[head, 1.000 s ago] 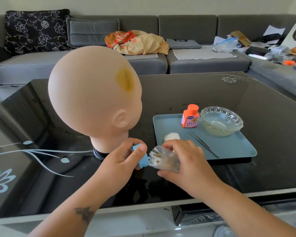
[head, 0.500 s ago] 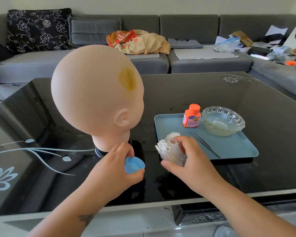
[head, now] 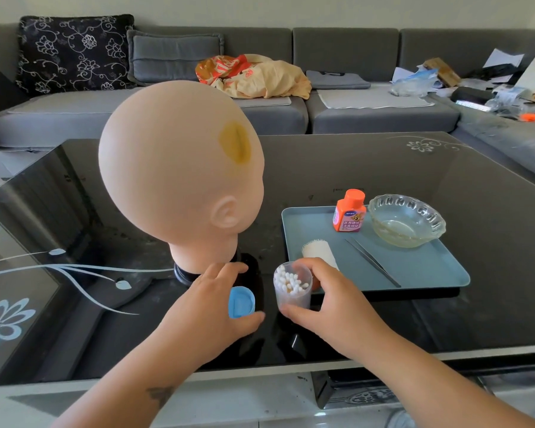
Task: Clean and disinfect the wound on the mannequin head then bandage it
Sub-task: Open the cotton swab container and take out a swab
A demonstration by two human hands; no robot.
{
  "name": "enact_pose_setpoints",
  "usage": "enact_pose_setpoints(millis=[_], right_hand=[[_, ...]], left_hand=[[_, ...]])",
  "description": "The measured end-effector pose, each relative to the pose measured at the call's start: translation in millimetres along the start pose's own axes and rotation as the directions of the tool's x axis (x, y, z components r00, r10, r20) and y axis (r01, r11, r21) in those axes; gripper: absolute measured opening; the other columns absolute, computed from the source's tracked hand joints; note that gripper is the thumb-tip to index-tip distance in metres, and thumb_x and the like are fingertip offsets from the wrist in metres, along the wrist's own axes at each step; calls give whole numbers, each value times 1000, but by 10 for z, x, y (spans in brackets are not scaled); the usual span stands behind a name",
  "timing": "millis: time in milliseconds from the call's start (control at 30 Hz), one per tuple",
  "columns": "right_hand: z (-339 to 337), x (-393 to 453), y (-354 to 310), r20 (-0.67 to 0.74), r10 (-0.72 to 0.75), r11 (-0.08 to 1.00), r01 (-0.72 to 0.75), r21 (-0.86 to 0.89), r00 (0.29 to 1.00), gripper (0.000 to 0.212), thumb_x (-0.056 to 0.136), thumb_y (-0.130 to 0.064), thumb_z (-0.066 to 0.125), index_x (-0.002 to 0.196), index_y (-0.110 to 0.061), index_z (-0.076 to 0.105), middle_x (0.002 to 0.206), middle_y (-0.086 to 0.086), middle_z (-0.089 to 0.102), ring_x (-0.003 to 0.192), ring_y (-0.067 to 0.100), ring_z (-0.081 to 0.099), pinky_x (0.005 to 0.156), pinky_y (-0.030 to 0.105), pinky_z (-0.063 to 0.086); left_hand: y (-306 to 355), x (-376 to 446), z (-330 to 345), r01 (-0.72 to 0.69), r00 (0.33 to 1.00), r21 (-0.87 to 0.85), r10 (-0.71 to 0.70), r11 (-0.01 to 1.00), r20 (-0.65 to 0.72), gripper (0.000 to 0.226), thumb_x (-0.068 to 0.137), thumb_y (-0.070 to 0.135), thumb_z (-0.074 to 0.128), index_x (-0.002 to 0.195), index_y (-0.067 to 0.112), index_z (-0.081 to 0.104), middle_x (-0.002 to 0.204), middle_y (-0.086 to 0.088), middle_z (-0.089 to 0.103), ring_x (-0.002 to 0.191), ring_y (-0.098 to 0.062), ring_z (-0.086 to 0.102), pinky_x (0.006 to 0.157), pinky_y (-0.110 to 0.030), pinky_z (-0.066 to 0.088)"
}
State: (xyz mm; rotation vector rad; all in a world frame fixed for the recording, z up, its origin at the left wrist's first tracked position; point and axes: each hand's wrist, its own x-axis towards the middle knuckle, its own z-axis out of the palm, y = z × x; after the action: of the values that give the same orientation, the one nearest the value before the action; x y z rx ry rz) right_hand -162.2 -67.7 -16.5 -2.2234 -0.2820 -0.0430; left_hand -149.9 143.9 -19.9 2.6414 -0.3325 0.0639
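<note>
Left hand (head: 210,307) grips blue cap (head: 241,302), right hand (head: 328,304) grips open swab jar (head: 292,285) on tabletop (head: 383,168), between mannequin head (head: 179,168) and tray (head: 430,270).

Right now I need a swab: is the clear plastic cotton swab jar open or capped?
Open. The clear plastic swab jar shows bare swab tips; its blue cap is in the left hand.

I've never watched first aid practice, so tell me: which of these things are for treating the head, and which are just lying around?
For the job: mannequin head, its yellow wound patch, cotton swab jar, blue lid, orange disinfectant bottle, glass bowl, tweezers, bandage roll, tray.

Lying about: floral cushion, crumpled bag, papers.
</note>
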Motion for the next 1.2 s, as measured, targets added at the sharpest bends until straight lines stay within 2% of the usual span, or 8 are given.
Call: enact_pose_setpoints(millis=[100,233,367,500,567,633,767,1200], right_hand=[[22,2,-21,-1,-17,1000,17,11,1000,47,75,-47,72,115,-46,47,109,-26,55,103,-9,47,73,3,42],[57,-7,-57,-4,-67,997,67,28,998,44,75,-42,71,113,-44,49,107,-25,57,102,-6,50,74,9,45],[66,-15,-70,13,-94,995,93,47,996,51,72,-37,70,117,-43,48,109,-22,57,102,-3,52,80,16,46],[-14,-9,-62,49,-79,996,81,-36,996,73,72,-42,77,134,-43,37,120,-24,48,107,-4,45,85,12,40],[-67,-12,-89,18,-115,991,116,-69,993,65,74,-36,77,129,-44,42,116,-25,49,103,-4,45,82,5,36],[-102,-19,-133,-43,-187,980,183,-81,981,42,79,-29,73,116,-37,55,106,-21,53,98,1,49,79,3,35],[-101,-36,-203,-88,-230,972,225,-63,969,15,82,-23,72,96,-25,67,92,-15,57,88,9,53,76,15,42],[-34,-3,-231,-155,-234,972,230,-41,960,11,80,-13,71,78,-21,65,79,-13,55,76,11,53,66,12,40]], left_hand=[[121,-3,-66,-60,998,-299,53,952,-33,76,61,75,60,129,47,40,120,34,46,112,17,45,79,-3,39],[262,-15,-7,-88,995,-435,61,896,-75,71,61,62,72,125,44,46,116,30,55,111,16,48,81,-6,44],[315,-15,50,-109,993,-416,78,903,-92,55,62,56,70,113,47,51,103,31,59,102,12,52,77,-5,43],[253,8,74,-75,991,-371,28,926,-133,53,64,57,69,113,44,52,102,25,61,100,9,53,75,-10,46],[215,19,85,-46,990,-338,-2,940,-142,57,64,58,69,116,42,52,105,24,60,100,10,53,73,-9,44],[194,28,96,-38,989,-316,-9,948,-146,58,66,58,70,117,40,52,106,24,60,100,10,53,74,-9,43],[211,39,110,-49,988,-314,-1,948,-157,60,64,60,68,117,37,54,104,23,60,99,13,52,72,-3,41],[239,53,112,-65,988,-238,28,969,-153,60,62,69,61,115,41,52,101,27,59,101,19,48,71,0,39]])
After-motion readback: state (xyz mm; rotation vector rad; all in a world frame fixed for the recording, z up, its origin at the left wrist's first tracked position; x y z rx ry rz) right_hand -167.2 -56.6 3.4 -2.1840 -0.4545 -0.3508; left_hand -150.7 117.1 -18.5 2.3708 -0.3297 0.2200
